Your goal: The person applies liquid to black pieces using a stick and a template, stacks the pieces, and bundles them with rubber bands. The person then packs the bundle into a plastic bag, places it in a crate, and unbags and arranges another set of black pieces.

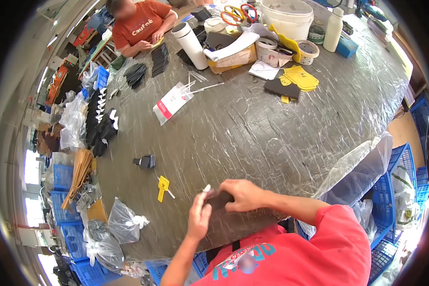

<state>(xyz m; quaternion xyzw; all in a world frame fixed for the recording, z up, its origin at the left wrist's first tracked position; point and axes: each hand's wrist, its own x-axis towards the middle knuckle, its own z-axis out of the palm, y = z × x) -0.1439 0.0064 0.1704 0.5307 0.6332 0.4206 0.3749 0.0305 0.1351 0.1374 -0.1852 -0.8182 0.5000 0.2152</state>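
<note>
Near the table's front edge, a dark piece [218,201] lies between my two hands. My right hand [239,195] has its fingers curled over the piece's right side. At its left side is my left hand [200,213], fingers pressed together, with a small white tip [207,188] showing at the fingertips. What that white tip belongs to cannot be made out. To the left, a yellow tag-shaped template [163,187] lies beside a thin white stick [171,194]. A small stack of dark pieces [148,161] sits above the template.
A co-worker [142,24] sits across the table [214,138]. At the back stand a white bottle [189,46], a white bucket [287,19] and scissors [240,15]. Yellow templates [300,77] lie at the back right. Plastic bags [125,221] rest at the left edge, blue crates [383,205] at the right.
</note>
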